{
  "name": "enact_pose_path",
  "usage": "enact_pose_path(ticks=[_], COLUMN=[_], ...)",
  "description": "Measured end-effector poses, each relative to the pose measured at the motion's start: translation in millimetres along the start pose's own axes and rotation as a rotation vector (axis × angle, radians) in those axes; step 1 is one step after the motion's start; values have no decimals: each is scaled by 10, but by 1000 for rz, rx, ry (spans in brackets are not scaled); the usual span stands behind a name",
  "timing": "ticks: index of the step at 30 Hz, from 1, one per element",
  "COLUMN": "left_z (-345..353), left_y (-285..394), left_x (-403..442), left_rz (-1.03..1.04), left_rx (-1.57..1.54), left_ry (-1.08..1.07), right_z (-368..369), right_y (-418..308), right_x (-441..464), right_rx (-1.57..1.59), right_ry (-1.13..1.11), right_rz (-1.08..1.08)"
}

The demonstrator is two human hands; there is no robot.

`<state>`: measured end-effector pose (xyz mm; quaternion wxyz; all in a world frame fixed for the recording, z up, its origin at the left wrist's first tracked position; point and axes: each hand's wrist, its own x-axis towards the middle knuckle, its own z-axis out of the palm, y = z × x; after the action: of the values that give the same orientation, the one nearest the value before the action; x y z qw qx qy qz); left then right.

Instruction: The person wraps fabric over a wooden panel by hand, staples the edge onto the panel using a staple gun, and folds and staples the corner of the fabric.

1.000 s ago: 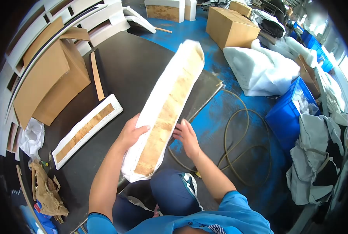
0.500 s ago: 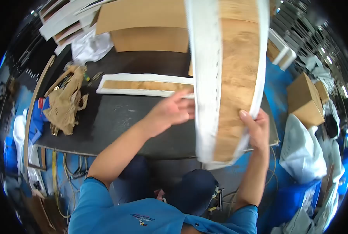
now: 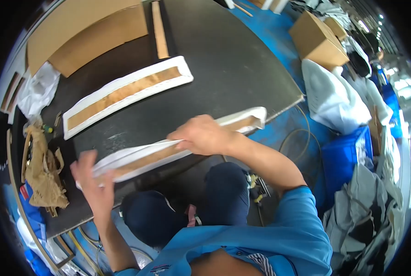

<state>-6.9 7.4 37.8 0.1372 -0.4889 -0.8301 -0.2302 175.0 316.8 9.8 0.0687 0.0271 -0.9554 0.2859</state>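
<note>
A long narrow wooden panel (image 3: pixel 168 151) edged with white fabric lies along the near edge of the dark table, tilted. My right hand (image 3: pixel 205 135) is closed around its far long edge near the middle, fingers over the white fabric. At the panel's left end is my left hand (image 3: pixel 94 184), blurred, with fingers and thumb apart around the end; firm contact cannot be made out. Farther back, a similar white-edged panel (image 3: pixel 127 94) lies flat, wood side up.
The dark table (image 3: pixel 224 60) holds a cardboard box (image 3: pixel 99 41), a wooden strip (image 3: pixel 160 32) and crumpled brown paper (image 3: pixel 44 170) at left. White plastic (image 3: pixel 39 89) lies behind it. On the blue floor at right stand a carton (image 3: pixel 318 39), a white bag (image 3: pixel 334 99) and a blue bin (image 3: pixel 345 156).
The panel held upright in my right hand has come down, now lengthwise along the table's near edge. My left hand has moved to its left end. The view has turned right.
</note>
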Motion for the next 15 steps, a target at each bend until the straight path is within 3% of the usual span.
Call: enact_pose_path(ticks=[2,3,5,6,8,9,11,13,15], left_z=[166,230,326,334,291,265,336,483,888], left_y=[206,251,316,329,358,398,510,762,1170], left_x=[196,328,539,588,656,729,877,1087,1332], left_rz=[42,55,-62,-46,-16,-75,22,111,178], left_rx=[-176,-177,-180,-172,-147,-129,-164,-314,-540], left_ry=[-382,-377,-775,-776,-826,-925,-948,-999,-979], right_z=[95,106,175,107,-130,-293,-386,-125,66], right_y=[19,-20,-42,7,90,121,361,796,1059], right_x=[108,135,99,29,-314,-503,-919,-1238,-1411], right_rx=[30,43,51,50,-68,-252,-517,-578,1013], right_ry=[8,-11,-27,-10,385,548,809,905,716], right_rz=[-23,-26,42,48,-2,149,460,613,566])
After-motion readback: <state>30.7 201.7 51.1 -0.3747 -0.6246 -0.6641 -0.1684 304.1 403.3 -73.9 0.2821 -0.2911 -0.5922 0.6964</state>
